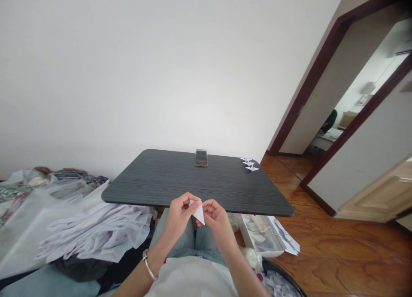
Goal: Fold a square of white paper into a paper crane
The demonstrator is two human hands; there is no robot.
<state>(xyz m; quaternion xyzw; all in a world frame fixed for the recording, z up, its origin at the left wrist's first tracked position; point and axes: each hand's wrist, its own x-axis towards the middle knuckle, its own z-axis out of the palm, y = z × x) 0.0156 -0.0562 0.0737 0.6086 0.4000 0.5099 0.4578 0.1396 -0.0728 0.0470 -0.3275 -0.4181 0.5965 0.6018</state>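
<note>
A small piece of folded white paper [198,214] is held between my two hands, in front of the near edge of the dark table [167,177]. My left hand [180,212] pinches its upper part between thumb and fingers. From the other side, my right hand [215,215] has its fingertips closed on the paper's right edge. The paper's lower end comes to a point. Several folded white paper cranes [252,168] stand in a row at the table's far right corner.
A phone [201,158] leans at the table's back edge by the wall. Heaped white cloth [103,232] lies to the left. Below the table on the right are a white box [262,237], loose paper sheets [285,234] and a dark-rimmed container of paper scraps [280,284]. A doorway opens at right.
</note>
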